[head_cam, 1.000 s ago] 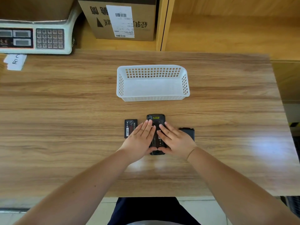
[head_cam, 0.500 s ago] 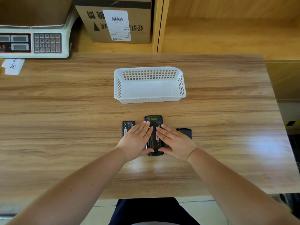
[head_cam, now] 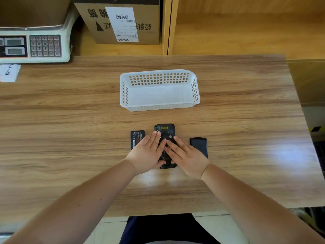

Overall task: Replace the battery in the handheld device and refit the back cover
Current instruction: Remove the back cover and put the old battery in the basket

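Note:
The black handheld device (head_cam: 164, 128) lies back-up on the wooden table (head_cam: 70, 129), its top end with a yellow label showing. My left hand (head_cam: 147, 154) and my right hand (head_cam: 186, 155) both lie on it, fingers stretched flat over its open middle and thumbs at its lower end. Between the fingers a battery shows inside the device. A loose black battery (head_cam: 136, 136) with a white label lies just left of the device, partly under my left hand. A plain black back cover (head_cam: 199, 146) lies to the right, apart from my right hand.
An empty white perforated basket (head_cam: 158, 107) stands behind the device. A weighing scale (head_cam: 35, 44) and a paper note (head_cam: 8, 72) sit at the far left. A cardboard box (head_cam: 123, 22) stands on the shelf behind. The table's near edge runs under my forearms.
The view has shifted a little. Both hands stay pressed on the device in the same place.

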Demonstrator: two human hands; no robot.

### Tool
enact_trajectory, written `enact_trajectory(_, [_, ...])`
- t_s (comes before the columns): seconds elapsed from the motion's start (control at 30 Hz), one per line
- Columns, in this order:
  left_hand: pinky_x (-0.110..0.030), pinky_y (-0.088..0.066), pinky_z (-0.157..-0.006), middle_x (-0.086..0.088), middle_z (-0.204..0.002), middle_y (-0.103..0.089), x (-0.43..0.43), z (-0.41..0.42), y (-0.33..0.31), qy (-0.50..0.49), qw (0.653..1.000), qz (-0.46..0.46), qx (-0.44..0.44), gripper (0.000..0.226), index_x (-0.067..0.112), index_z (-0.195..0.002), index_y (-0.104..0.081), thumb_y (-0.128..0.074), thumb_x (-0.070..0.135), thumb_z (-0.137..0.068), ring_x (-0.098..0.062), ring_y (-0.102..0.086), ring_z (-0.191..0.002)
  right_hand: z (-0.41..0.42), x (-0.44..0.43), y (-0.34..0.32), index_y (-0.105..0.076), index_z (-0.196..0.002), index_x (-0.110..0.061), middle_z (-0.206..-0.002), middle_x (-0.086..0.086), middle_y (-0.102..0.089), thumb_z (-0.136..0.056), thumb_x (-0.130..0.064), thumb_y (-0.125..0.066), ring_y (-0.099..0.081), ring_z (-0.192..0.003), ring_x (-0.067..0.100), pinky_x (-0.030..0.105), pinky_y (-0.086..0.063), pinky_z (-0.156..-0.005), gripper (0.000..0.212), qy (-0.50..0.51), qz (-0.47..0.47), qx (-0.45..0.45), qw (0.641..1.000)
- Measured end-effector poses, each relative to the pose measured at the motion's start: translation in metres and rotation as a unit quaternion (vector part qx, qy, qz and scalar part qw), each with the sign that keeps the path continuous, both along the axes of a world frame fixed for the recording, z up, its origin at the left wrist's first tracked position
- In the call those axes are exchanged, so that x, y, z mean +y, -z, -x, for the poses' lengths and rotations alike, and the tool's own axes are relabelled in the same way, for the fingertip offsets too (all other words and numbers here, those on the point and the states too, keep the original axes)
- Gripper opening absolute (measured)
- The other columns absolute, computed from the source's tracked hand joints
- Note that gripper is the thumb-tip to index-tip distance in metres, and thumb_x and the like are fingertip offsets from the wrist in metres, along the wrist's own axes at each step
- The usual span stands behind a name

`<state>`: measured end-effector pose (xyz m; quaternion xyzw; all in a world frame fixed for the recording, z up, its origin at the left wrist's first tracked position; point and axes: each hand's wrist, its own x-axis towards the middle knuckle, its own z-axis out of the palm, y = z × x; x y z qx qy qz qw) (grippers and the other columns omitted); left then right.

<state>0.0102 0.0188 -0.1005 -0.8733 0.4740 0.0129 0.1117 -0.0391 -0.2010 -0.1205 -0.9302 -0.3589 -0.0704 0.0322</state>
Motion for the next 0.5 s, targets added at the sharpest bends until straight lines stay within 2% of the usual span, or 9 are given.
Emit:
enact_trajectory(0.13, [-0.041, -0.051, -0.095, -0.026, -0.12, -0.065, 0.0, -0.007, -0.003, -0.008, 0.998, 0.068, 0.011, 0.071, 0.004, -0.123, -0.064, -0.032, 0.055, -0.087, -0.035, -0.064, -0.113, 0.003, 0.003, -0.005, -0.047, -0.131, -0.011, -0.132, 0.013, -0.059, -0.09, -0.017, -0.048, -0.052, -0.127, 0.035, 0.043, -0.049, -0.098, 0.041, 0.005, -0.045, 0.014, 0.999])
enact_trajectory(0.23, [-0.037, -0.058, -0.084, -0.019, -0.115, -0.07, 0.001, -0.008, -0.005, -0.032, 0.984, 0.171, 0.038, 0.059, 0.006, -0.113, -0.071, -0.043, 0.05, -0.086, -0.029, -0.068, -0.107, 0.004, 0.01, -0.014, -0.052, -0.124, -0.013, -0.119, 0.008, -0.065, -0.092, -0.022, -0.049, -0.058, -0.113, 0.028, 0.039, -0.052, -0.092, 0.033, 0.079, -0.102, 0.008, 0.992])
enact_trajectory(0.3, [-0.034, -0.058, -0.077, -0.011, -0.118, -0.071, 0.001, -0.001, -0.01, -0.065, 0.971, 0.225, 0.056, 0.051, 0.01, -0.111, -0.072, -0.047, 0.047, -0.088, -0.022, -0.068, -0.109, 0.004, 0.016, -0.021, -0.053, -0.121, -0.014, -0.111, 0.005, -0.064, -0.094, -0.029, -0.046, -0.058, -0.101, 0.024, 0.038, -0.054, -0.082, 0.032, 0.15, -0.13, 0.04, 0.979])
enact_trajectory(0.37, [-0.032, -0.058, -0.068, -0.005, -0.119, -0.071, -0.001, 0.011, -0.015, -0.121, 0.958, 0.25, 0.074, 0.048, 0.013, -0.113, -0.071, -0.047, 0.046, -0.089, -0.019, -0.067, -0.11, 0.007, 0.022, -0.031, -0.052, -0.122, -0.014, -0.109, 0.005, -0.064, -0.093, -0.034, -0.044, -0.06, -0.097, 0.024, 0.036, -0.055, -0.079, 0.036, 0.225, -0.191, 0.124, 0.947])
enact_trajectory(0.43, [-0.031, -0.059, -0.06, -0.003, -0.115, -0.072, -0.005, 0.021, -0.019, -0.172, 0.943, 0.27, 0.095, 0.045, 0.015, -0.115, -0.067, -0.046, 0.045, -0.089, -0.019, -0.07, -0.104, 0.012, 0.03, -0.037, -0.052, -0.128, -0.012, -0.11, 0.007, -0.065, -0.094, -0.032, -0.047, -0.063, -0.098, 0.023, 0.03, -0.053, -0.08, 0.039, 0.298, -0.269, 0.224, 0.888])
enact_trajectory(0.5, [-0.032, -0.06, -0.056, -0.001, -0.111, -0.072, -0.009, 0.027, -0.022, -0.207, 0.931, 0.279, 0.111, 0.042, 0.018, -0.117, -0.062, -0.046, 0.045, -0.09, -0.021, -0.071, -0.096, 0.018, 0.039, -0.041, -0.049, -0.133, -0.012, -0.101, 0.007, -0.069, -0.095, -0.024, -0.051, -0.067, -0.089, 0.021, 0.032, -0.055, -0.077, 0.039, 0.356, -0.333, 0.291, 0.823])
